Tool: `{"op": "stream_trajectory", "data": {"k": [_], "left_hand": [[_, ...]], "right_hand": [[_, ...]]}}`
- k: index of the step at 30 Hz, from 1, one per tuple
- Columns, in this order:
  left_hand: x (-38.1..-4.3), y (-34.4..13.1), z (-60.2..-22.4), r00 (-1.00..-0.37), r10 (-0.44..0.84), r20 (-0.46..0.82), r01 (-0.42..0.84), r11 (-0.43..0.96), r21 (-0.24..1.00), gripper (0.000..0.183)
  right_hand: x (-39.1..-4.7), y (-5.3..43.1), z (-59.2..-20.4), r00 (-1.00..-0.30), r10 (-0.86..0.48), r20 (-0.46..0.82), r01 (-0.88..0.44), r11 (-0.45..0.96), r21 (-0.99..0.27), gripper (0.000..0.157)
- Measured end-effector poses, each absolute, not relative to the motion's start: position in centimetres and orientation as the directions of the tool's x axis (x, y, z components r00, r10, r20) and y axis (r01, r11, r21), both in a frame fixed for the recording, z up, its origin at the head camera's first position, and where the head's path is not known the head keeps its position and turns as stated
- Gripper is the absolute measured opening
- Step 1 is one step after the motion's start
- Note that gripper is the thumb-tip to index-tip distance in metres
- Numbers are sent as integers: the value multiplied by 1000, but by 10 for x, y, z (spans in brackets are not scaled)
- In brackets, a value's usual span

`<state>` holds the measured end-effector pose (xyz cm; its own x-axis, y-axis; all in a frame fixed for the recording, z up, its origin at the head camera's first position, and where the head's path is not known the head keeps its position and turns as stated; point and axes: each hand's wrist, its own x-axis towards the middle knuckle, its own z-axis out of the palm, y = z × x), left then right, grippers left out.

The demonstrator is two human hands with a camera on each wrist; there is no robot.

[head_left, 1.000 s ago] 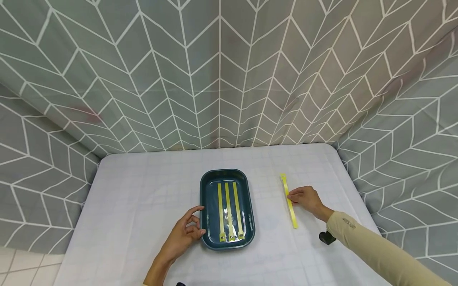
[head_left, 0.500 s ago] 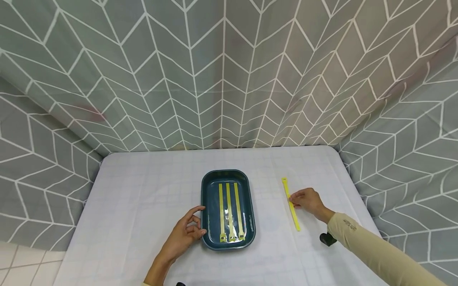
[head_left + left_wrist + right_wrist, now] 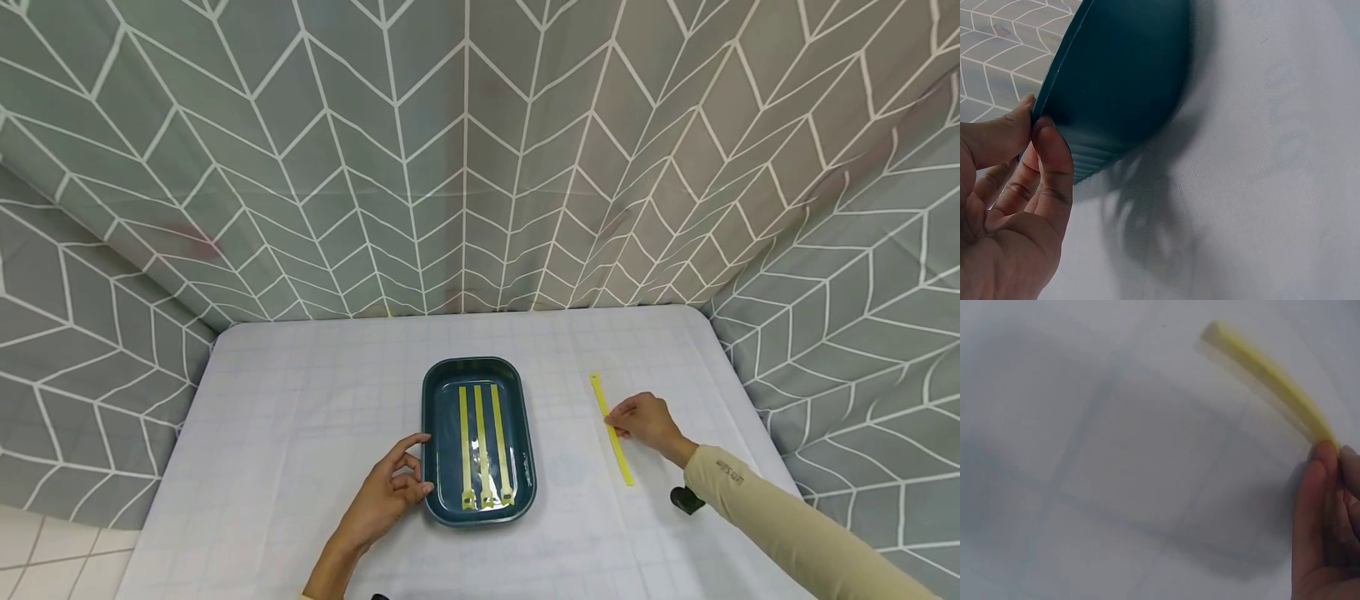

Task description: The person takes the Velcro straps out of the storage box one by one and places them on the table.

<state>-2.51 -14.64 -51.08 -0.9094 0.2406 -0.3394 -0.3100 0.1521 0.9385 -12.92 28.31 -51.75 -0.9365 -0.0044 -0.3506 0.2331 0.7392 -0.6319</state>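
Note:
My left hand [image 3: 381, 500] pinches the left rim of a dark teal tray [image 3: 446, 442] between thumb and fingers; the left wrist view shows the grip on the edge of the tray wall [image 3: 1116, 69]. Inside the tray, three yellow cable ties [image 3: 482, 442] lie side by side lengthwise, slotted heads toward me. Out to the right, my right hand [image 3: 647, 421] pinches another yellow cable tie [image 3: 620, 454] near its middle, head end pointing away. In the right wrist view this tie [image 3: 1272, 378] looks slightly bent and blurred, with the fingers [image 3: 1310, 512] at the lower right.
A white cloth [image 3: 315, 392] covers the table. Grey patterned curtains [image 3: 480, 167] hang behind it and at both sides. A black device [image 3: 686, 500] is at the right wrist. Pale floor tiles [image 3: 67, 546] show at lower left.
The cable tie in my right hand has shifted slightly and tilted a little more, its near end moving right. My left hand keeps its hold on the tray.

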Motion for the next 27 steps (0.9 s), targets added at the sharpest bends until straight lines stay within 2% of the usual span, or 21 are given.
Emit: {"op": "stream_trajectory", "data": {"k": [6,27], "left_hand": [[-25,-146,-510,-910,243,-336,-305,156,939,69],[-25,-147,-509,-907,243,-343,-315,147,938,70]], "right_hand": [[-127,281,-514,-952,-23,-307,163,807,-567,15],[-127,277,-511,-950,-7,-313,164,840,-516,14]]}}
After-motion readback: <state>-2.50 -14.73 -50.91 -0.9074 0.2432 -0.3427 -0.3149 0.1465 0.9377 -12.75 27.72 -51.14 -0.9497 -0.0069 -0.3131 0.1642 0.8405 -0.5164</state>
